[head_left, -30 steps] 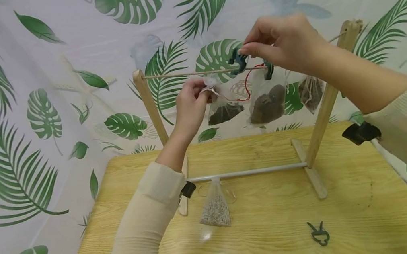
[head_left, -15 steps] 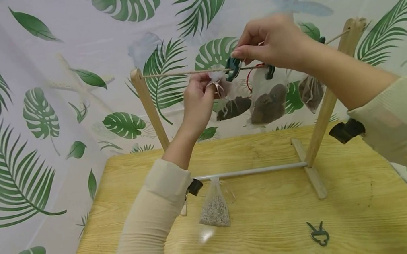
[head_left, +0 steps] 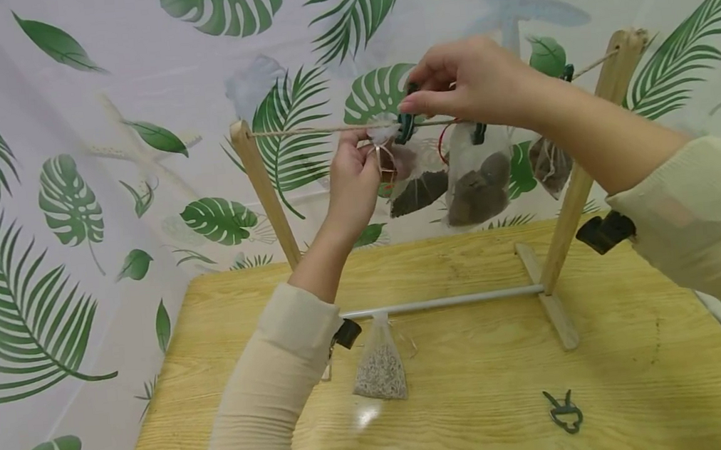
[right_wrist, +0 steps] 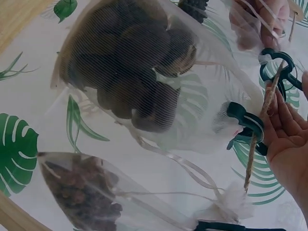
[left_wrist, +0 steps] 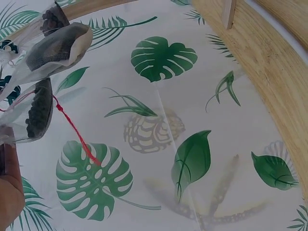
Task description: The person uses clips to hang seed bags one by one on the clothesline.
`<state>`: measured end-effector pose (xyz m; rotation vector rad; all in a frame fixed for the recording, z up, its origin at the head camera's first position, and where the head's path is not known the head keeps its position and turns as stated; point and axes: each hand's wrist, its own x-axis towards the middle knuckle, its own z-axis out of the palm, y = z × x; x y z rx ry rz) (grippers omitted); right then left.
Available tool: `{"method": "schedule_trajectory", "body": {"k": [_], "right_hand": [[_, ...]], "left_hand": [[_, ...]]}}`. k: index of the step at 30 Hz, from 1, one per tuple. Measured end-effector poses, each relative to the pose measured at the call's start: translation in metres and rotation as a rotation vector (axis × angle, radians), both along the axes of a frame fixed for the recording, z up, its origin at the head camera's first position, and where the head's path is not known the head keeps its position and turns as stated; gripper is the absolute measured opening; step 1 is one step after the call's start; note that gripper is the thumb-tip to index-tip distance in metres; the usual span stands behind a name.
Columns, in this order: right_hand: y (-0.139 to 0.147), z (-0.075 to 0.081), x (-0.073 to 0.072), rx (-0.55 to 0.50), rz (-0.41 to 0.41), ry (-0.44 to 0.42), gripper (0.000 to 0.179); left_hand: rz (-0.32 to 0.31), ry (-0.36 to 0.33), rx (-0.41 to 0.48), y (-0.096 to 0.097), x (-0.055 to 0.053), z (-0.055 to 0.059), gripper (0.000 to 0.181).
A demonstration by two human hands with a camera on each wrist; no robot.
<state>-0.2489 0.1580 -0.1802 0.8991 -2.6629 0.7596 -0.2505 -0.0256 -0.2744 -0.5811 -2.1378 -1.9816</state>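
Note:
My left hand [head_left: 357,182] holds a sheer mesh bag [head_left: 420,192] of dark contents by its gathered top, just at the rope [head_left: 301,131]. Between thumb and fingers, my right hand [head_left: 470,83] pinches a dark green clip [head_left: 405,127] at the rope, right beside that bag top. The right wrist view has the clip around the rope, with the bag's white top against it; whether it bites the mesh I cannot tell. A larger sheer bag of dark round pieces [right_wrist: 139,62] hangs from another green clip [right_wrist: 248,125]. A red cord [left_wrist: 72,125] dangles near the bags.
Wooden posts [head_left: 268,197] carry the rope, joined low down by a white rod [head_left: 451,303]. Another small bag [head_left: 550,165] hangs by the right post. On the wooden table [head_left: 477,386] lie a bag of pale grainy bits [head_left: 380,373] and a loose green clip [head_left: 577,420].
My left hand has moved right and slightly up, bringing the bag's top to the rope beside the clip. My right hand has shifted a little left with the clip.

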Motion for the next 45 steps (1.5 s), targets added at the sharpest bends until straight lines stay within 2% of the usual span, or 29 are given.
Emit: {"method": "schedule_trajectory", "body": {"k": [4,11,15,19,22,30,35,37,42,45], "right_hand": [[0.0,0.004,0.002,0.043,-0.002,-0.08,0.046],[-0.002,0.007,0.004,0.077,0.03,-0.112,0.051],[-0.001,0.009,0.008,0.074,0.01,-0.119,0.052],[0.0,0.009,0.014,0.058,-0.008,-0.045,0.045],[0.001,0.007,0.018,0.032,0.009,0.029,0.037],[-0.002,-0.004,0.031,-0.029,0.132,0.223,0.014],[-0.003,-0.015,0.041,-0.009,0.227,0.28,0.012],[-0.004,-0.02,0.046,-0.001,0.26,0.279,0.013],[-0.006,-0.03,0.056,0.007,0.314,0.261,0.014],[-0.005,-0.036,0.06,0.018,0.33,0.255,0.012]], "left_hand": [[-0.005,0.009,0.021,0.001,-0.002,-0.006,0.023],[-0.03,-0.017,-0.004,-0.007,0.003,-0.012,0.022],[-0.042,-0.019,-0.025,-0.014,0.006,-0.019,0.023],[-0.037,0.013,-0.044,-0.022,0.009,-0.024,0.024],[-0.025,0.039,-0.076,-0.028,0.013,-0.028,0.022],[0.001,0.102,-0.16,-0.04,0.021,-0.037,0.019],[0.065,0.11,-0.209,-0.044,0.028,-0.041,0.017],[0.087,0.076,-0.172,-0.045,0.031,-0.043,0.017],[0.091,-0.035,0.086,-0.05,0.036,-0.046,0.02],[0.097,-0.054,0.168,-0.054,0.037,-0.05,0.021]]}}
